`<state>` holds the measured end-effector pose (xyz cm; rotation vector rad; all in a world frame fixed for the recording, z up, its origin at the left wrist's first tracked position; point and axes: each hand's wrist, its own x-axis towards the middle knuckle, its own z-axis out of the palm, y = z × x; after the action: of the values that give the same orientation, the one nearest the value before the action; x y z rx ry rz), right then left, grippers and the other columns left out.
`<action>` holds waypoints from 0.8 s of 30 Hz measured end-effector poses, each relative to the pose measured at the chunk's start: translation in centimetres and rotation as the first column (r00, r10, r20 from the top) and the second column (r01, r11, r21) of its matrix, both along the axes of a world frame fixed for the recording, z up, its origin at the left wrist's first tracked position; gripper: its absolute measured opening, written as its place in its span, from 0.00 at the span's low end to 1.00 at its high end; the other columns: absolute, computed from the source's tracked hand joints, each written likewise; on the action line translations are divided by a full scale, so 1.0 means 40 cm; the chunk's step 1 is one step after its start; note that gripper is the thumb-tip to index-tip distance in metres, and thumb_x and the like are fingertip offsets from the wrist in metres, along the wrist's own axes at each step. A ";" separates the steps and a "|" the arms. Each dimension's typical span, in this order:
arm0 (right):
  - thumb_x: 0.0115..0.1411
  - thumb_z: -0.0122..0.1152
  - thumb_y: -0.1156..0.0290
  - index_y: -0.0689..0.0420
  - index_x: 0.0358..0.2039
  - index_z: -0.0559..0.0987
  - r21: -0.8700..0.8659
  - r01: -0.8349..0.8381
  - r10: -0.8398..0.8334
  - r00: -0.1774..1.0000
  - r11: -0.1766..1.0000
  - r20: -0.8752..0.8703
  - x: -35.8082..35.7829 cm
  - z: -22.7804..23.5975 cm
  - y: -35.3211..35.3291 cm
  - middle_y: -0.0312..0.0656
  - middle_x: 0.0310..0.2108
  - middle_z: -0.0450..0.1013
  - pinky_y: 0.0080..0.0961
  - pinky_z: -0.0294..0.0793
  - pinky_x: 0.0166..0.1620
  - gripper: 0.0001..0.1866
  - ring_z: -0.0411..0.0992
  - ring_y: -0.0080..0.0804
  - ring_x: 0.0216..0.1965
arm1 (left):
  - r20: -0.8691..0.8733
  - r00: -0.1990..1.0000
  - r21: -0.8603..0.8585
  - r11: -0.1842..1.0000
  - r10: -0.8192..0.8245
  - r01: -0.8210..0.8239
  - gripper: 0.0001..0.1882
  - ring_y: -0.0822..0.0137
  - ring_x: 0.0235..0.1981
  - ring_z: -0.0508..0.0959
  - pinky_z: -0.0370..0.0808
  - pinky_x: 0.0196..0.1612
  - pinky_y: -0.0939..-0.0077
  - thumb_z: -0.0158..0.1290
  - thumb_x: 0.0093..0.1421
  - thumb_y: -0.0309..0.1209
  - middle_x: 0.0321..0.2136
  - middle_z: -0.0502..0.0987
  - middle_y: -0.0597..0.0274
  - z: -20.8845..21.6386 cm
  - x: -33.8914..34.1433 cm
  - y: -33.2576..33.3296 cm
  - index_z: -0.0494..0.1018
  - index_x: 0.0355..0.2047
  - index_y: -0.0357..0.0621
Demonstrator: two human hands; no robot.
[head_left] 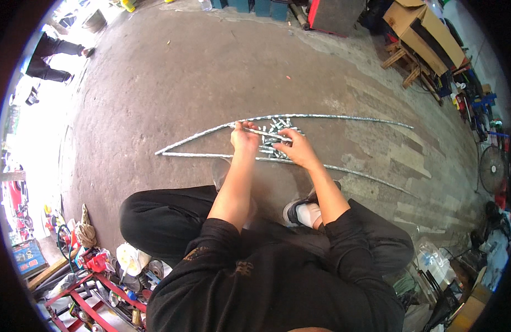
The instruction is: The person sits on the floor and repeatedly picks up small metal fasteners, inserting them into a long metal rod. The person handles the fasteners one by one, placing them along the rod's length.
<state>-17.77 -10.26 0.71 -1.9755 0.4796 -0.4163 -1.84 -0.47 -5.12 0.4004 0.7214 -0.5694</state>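
A short, thin silver metal rod (266, 134) spans the gap between my hands. My left hand (244, 136) is closed round its left end. Around its right end the fingers of my right hand (295, 148) are bent and closed. Beneath and between the hands lies a pile of small silver metal fittings (277, 124), bolt-like in shape, partly covered by my fingers. Beyond the pile a long silver rod (344, 117) with a segmented look curves across the floor. Another such rod (197, 155) lies nearer to me, passing under my forearms. Their left ends almost meet.
My shoe (291, 212) is close behind the near rod. A red metal frame (92, 296) and clutter are at the lower left. On the right stand a cardboard box (424, 33) on a wooden stool and a fan (492, 169). Another person's legs (53, 58) show at the upper left.
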 end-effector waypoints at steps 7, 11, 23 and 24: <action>0.58 0.62 0.67 0.64 0.39 0.79 0.732 0.018 0.262 0.928 0.681 -0.266 -0.023 -0.060 -0.028 0.36 0.23 0.74 0.16 0.64 0.21 0.13 0.68 0.20 0.19 | 0.134 0.981 -0.007 0.990 -0.140 0.142 0.22 0.74 0.13 0.53 0.52 0.18 0.78 0.43 0.65 0.54 0.14 0.55 0.71 0.065 -0.006 0.018 0.61 0.26 0.50; 0.60 0.60 0.67 0.63 0.39 0.78 0.763 0.032 0.327 0.891 0.646 -0.315 -0.012 -0.027 -0.020 0.39 0.24 0.75 0.22 0.68 0.23 0.12 0.71 0.25 0.20 | 0.249 0.956 -0.183 0.962 -0.153 0.201 0.24 0.75 0.12 0.52 0.52 0.16 0.78 0.45 0.64 0.57 0.13 0.54 0.71 0.061 0.012 0.050 0.61 0.26 0.50; 0.56 0.61 0.59 0.62 0.35 0.72 -0.469 0.113 -0.249 0.938 0.876 -0.240 -0.013 -0.113 0.129 0.52 0.28 0.72 0.44 0.72 0.38 0.18 0.72 0.54 0.35 | 0.139 0.974 0.494 0.865 -0.177 0.087 0.20 0.72 0.13 0.57 0.58 0.17 0.72 0.47 0.65 0.49 0.13 0.55 0.71 0.106 -0.048 -0.055 0.61 0.24 0.49; 0.57 0.61 0.58 0.61 0.31 0.72 -0.407 0.109 -0.250 0.916 0.907 -0.313 -0.011 -0.098 0.132 0.50 0.24 0.71 0.45 0.72 0.36 0.17 0.71 0.56 0.31 | 0.121 0.965 0.474 0.868 -0.233 0.150 0.21 0.72 0.12 0.56 0.56 0.17 0.72 0.47 0.65 0.49 0.12 0.54 0.71 0.125 -0.047 -0.050 0.60 0.22 0.51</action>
<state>-18.19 -4.99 -3.22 -2.4126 0.8778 -0.2757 -3.71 -2.48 -0.12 0.9669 0.6471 -0.5388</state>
